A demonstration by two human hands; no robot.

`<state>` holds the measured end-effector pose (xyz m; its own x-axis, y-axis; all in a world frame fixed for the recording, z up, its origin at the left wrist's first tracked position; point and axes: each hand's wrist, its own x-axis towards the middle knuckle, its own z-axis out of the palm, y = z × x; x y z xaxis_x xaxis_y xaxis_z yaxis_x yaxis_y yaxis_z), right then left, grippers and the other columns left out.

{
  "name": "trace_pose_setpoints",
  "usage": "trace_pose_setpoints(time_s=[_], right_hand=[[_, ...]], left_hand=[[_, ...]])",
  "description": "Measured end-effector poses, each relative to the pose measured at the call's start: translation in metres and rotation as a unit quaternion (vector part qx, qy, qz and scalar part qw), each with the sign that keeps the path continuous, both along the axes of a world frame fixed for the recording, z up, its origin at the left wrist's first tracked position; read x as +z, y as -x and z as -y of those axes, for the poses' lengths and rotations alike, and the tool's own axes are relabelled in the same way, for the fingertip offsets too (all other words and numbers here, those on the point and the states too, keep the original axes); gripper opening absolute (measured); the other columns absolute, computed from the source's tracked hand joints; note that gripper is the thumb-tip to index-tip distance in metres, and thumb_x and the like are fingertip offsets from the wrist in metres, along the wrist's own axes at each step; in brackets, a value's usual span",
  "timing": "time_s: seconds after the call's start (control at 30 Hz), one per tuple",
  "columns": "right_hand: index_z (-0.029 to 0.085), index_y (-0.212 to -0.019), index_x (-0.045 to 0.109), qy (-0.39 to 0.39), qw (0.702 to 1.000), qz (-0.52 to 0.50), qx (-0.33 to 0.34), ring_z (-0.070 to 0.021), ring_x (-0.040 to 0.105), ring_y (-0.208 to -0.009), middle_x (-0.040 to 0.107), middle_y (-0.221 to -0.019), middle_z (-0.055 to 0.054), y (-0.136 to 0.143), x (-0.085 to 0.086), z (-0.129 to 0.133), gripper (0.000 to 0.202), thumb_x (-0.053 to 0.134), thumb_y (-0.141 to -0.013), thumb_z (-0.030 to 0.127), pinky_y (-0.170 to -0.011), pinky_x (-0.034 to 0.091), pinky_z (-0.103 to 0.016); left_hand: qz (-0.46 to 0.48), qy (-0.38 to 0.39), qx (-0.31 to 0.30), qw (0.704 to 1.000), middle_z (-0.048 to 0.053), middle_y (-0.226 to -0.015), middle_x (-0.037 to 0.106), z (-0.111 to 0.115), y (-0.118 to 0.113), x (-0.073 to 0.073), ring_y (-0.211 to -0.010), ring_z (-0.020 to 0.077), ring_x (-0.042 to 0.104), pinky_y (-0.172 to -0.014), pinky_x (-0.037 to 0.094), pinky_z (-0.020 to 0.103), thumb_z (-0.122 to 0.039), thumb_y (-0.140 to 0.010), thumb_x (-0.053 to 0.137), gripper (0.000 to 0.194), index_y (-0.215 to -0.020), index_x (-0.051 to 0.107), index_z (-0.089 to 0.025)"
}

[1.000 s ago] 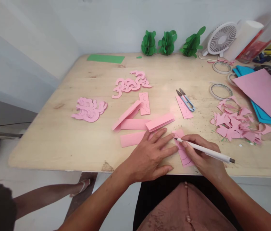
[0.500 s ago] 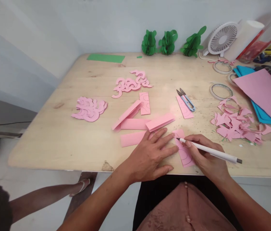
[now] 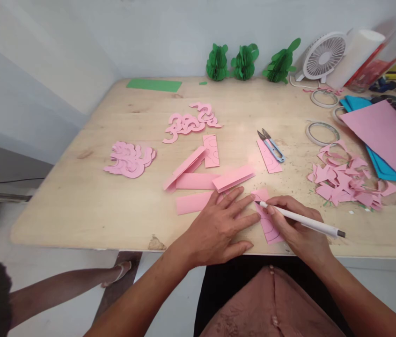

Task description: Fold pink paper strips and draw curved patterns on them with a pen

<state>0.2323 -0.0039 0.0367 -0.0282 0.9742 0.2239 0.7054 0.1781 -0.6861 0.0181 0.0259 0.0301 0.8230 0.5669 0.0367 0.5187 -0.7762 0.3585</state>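
My right hand point(image 3: 299, 224) is closed around a white pen point(image 3: 306, 220), its dark tip on a pink paper strip point(image 3: 268, 227) that bears curved drawn lines. Spread flat beside that strip, my left hand point(image 3: 221, 227) has its fingertips at the strip's left edge. Its fingers partly cover other pink pieces. A folded pink strip point(image 3: 233, 178) lies just beyond those fingers, with another folded strip point(image 3: 186, 167) to its left. Farther off, blue-handled thread snips point(image 3: 271, 146) rest on a marked pink piece point(image 3: 266, 161).
Curved pink cutouts point(image 3: 187, 122) and a stacked pile of them point(image 3: 131, 159) lie left. Pink scraps point(image 3: 348, 180), tape rolls point(image 3: 322, 134) and a large pink sheet point(image 3: 391, 140) are right. Green paper figures point(image 3: 245, 62) and a fan point(image 3: 324, 57) stand behind. A person's leg point(image 3: 61, 290) shows lower left.
My right hand and the pen have shifted slightly left, with the tip moving a little along the strip. My left hand stays in place.
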Motion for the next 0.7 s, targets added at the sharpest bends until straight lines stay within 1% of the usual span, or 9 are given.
trace_pose_setpoints(time_s=[0.2,0.6,0.7], right_hand=[[0.023,-0.086,0.066,-0.008,1.0,0.001,-0.003,-0.0142,0.066,-0.065,0.073,-0.079,-0.001,0.0006,0.0009,0.0012,0.015,0.056,-0.09,0.032,-0.054,0.048,-0.024],[0.023,-0.088,0.067,-0.009,1.0,0.008,-0.012,-0.0112,0.061,-0.055,0.073,-0.079,0.0,-0.0001,-0.0003,0.0065,0.013,0.057,-0.09,0.031,-0.048,0.044,-0.023],[0.023,-0.088,0.068,-0.015,1.0,0.002,-0.014,-0.0121,0.062,-0.056,0.073,-0.079,-0.001,0.0002,0.0,0.0068,0.014,0.057,-0.089,0.032,-0.05,0.046,-0.024]], left_hand=[[0.004,-0.002,0.0,1.0,0.005,-0.157,0.034,0.0,0.0001,-0.001,-0.146,0.0339,0.022,-0.11,0.027,0.054,-0.05,-0.091,0.054,0.05,-0.137,0.049,-0.03],[0.002,-0.006,-0.001,1.0,0.005,-0.156,0.035,0.0005,0.0005,-0.0013,-0.146,0.0334,0.023,-0.11,0.027,0.053,-0.05,-0.092,0.052,0.05,-0.137,0.049,-0.031],[0.005,-0.009,0.0,1.0,0.005,-0.156,0.036,0.0002,0.0002,-0.0007,-0.145,0.0341,0.024,-0.11,0.028,0.052,-0.049,-0.091,0.054,0.05,-0.137,0.05,-0.03]])
